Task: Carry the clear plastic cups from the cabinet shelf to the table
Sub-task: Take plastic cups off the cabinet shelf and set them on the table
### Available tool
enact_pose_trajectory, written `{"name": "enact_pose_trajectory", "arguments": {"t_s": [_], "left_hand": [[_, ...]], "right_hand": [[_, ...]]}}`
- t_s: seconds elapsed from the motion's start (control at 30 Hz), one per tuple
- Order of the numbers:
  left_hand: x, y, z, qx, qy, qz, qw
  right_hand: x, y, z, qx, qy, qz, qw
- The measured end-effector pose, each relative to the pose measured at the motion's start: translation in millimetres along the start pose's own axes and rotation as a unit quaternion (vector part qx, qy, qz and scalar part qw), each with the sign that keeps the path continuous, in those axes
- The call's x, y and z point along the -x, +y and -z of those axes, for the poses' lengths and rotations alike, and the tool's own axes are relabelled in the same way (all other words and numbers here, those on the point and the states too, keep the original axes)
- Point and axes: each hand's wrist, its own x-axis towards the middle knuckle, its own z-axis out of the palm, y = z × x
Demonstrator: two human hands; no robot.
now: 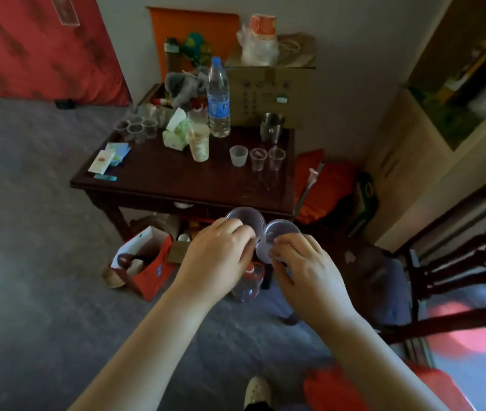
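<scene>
My left hand (pixel 218 253) grips a clear plastic cup (pixel 246 218) by its side, mouth facing away from me. My right hand (pixel 307 268) holds a second clear plastic cup (pixel 280 232) right beside it, the two rims almost touching. Both cups hang in the air just in front of the near edge of the dark wooden table (pixel 176 179). On the table's right part stand three small clear cups (pixel 258 158) in a row. Several more clear cups (pixel 136 129) cluster at its far left corner. The cabinet (pixel 408 149) stands at the right.
The table also holds a water bottle (pixel 218 96), a metal mug (pixel 271 127), a drink cup with a straw (pixel 198 143), tissue packs and a cardboard box (pixel 271 93). A red box (pixel 149 262) and a bottle lie on the floor below. A dark chair (pixel 431 262) stands at the right.
</scene>
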Motion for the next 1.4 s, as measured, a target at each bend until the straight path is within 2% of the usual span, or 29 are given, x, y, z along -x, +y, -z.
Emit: {"name": "enact_pose_trajectory", "arguments": {"t_s": [0.27, 0.47, 0.83, 1.07, 1.4], "left_hand": [[-73.5, -55.7, -43.0, 0.001, -0.034, 0.017, 0.999], [-140.1, -104.8, -84.5, 0.019, -0.067, 0.008, 0.998], [-272.8, -188.6, -173.7, 0.1, -0.174, -0.053, 0.978], [-297.2, -215.5, -227.8, 0.101, -0.242, -0.036, 0.964], [-307.2, -220.1, -270.9, 0.114, -0.247, 0.023, 0.962]], "right_hand": [[-88.9, 48.9, -37.4, -0.009, -0.065, 0.015, 0.998], [-152.0, 91.2, -72.6, 0.0, -0.102, -0.005, 0.995], [-252.0, 182.0, -141.4, 0.013, -0.162, -0.155, 0.974], [-278.3, 229.4, -173.3, 0.008, -0.23, -0.21, 0.95], [-296.0, 265.5, -204.2, -0.009, -0.268, -0.212, 0.94]]}}
